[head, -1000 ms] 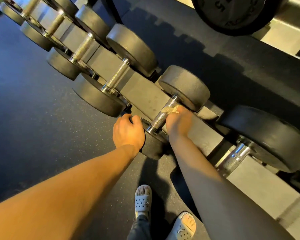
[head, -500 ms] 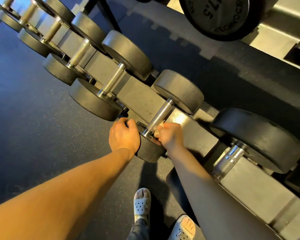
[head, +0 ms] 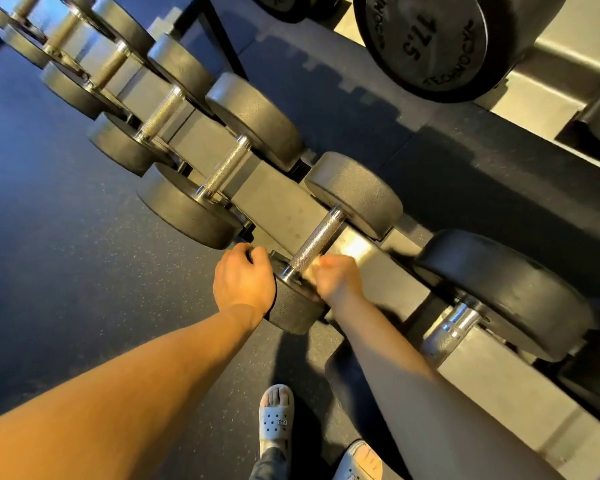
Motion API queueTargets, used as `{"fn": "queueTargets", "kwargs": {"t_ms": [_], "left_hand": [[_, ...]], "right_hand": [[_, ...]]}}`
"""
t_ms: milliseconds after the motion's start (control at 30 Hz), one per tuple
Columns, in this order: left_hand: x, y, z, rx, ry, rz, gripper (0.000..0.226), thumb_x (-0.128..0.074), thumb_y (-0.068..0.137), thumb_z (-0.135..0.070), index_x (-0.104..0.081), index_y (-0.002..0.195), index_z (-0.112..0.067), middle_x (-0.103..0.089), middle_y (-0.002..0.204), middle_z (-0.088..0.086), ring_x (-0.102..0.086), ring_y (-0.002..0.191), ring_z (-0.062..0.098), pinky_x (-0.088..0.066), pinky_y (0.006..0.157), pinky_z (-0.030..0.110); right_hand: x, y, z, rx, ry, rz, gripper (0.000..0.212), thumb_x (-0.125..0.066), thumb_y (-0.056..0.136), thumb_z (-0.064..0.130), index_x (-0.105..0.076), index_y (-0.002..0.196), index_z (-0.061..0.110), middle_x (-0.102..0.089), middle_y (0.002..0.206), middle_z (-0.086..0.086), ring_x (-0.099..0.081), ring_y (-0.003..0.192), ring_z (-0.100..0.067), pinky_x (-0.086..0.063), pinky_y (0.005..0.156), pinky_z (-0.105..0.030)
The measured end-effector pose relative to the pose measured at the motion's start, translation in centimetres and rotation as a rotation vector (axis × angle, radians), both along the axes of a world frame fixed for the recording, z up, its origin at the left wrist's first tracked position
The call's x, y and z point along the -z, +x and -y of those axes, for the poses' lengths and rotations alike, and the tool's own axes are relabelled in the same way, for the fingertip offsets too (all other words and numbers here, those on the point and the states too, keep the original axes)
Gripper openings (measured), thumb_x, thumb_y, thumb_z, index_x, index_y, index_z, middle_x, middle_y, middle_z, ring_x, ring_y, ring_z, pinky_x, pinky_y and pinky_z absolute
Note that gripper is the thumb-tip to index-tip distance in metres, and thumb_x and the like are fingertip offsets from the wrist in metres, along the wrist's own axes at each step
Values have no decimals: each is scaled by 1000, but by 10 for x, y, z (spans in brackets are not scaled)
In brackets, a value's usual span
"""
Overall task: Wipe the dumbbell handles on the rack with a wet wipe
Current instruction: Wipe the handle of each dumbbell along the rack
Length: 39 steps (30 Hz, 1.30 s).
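Note:
A row of dark dumbbells lies on the grey rack (head: 274,202), running from the upper left to the lower right. The nearest one has a knurled chrome handle (head: 317,240). My right hand (head: 336,277) is curled at the handle's near end, holding a pale wet wipe (head: 314,271) against the metal; only a sliver of the wipe shows. My left hand (head: 243,282) grips the rim of that dumbbell's near head (head: 293,306).
Another dumbbell (head: 222,174) sits just left and a bigger one (head: 499,296) just right, with several more further left. A large weight marked 17.5 (head: 426,39) rests on the upper shelf. Dark speckled floor (head: 66,254) lies to the left; my sandalled feet (head: 276,417) stand below.
My right hand has slid with the wipe down the handle from its far end to its near end. My left hand has kept its hold on the near head.

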<state>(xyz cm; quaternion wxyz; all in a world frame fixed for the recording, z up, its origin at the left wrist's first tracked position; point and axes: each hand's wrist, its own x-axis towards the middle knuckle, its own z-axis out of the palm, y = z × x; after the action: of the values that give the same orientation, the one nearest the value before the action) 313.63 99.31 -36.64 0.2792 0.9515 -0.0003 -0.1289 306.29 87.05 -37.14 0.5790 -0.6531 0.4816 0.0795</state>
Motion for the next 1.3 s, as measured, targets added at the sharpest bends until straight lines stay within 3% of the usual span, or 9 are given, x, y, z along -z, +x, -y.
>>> {"fn": "queueTargets", "kwargs": {"t_ms": [167,300,367,467,667,800,933,1167,1300], "left_hand": [[2,0,0,-8,0,2,35,-36,99,-39,-66,104,-22,-65,99,5,-60,88,23,-53,81,40],[-1,0,-1,-20,-20,-16,31,-37,98,-37,-64,99,-22,-63,97,5,-59,89,25,-51,78,41],[-3,-1,0,-15,-27,-17,30,-39,98,-34,-65,97,-19,-64,98,5,-59,91,25,-48,76,39],[-5,0,1,-20,-22,-13,38,-36,94,-38,-67,99,-17,-65,105,7,-59,98,28,-51,81,42],[-2,1,1,-48,-28,-51,41,-32,84,-46,-63,90,-19,-62,100,6,-58,95,29,-53,84,49],[-5,1,3,-71,-43,-94,37,-34,83,-44,-60,88,-20,-61,99,6,-58,95,30,-53,84,51],[-9,0,4,-57,-38,-106,33,-33,84,-44,-58,87,-22,-59,100,2,-56,95,27,-52,86,50],[-6,0,2,-33,-14,-60,62,-24,82,-52,-67,112,-19,-64,109,4,-59,103,27,-53,91,50],[-5,0,2,-35,-6,-53,69,-21,82,-53,-66,120,-19,-65,115,4,-59,108,27,-52,93,51]], "right_hand": [[-26,-11,-2,-581,-541,-11,16,-57,96,18,-71,90,13,-70,95,-8,-65,93,-31,-45,72,-28],[-35,20,16,-762,-1016,293,19,-55,94,13,-73,100,10,-64,98,-10,-61,94,-31,-51,81,-40],[-43,37,22,-1018,-1168,93,19,-58,94,22,-68,110,16,-56,113,-7,-50,109,-27,-41,96,-39],[-42,53,11,-1239,-1199,-103,25,-57,96,24,-64,119,18,-56,123,-7,-46,121,-27,-34,103,-39],[-34,49,15,-1292,-683,81,13,-53,97,13,-64,92,19,-61,104,-3,-59,107,-26,-48,92,-37],[-32,40,38,-1473,-1194,234,10,-63,89,16,-70,96,20,-57,100,0,-52,103,-23,-39,92,-37],[-30,33,44,-1066,-1369,280,14,-59,90,12,-69,81,12,-54,88,-5,-56,79,-24,-43,69,-34],[-4,-8,6,-700,-697,293,21,-60,97,16,-73,113,20,-67,112,6,-61,99,-11,-45,83,-20],[-13,-9,11,158,-325,299,7,-65,97,14,-72,95,16,-71,87,2,-67,79,-10,-55,77,-19]]}}
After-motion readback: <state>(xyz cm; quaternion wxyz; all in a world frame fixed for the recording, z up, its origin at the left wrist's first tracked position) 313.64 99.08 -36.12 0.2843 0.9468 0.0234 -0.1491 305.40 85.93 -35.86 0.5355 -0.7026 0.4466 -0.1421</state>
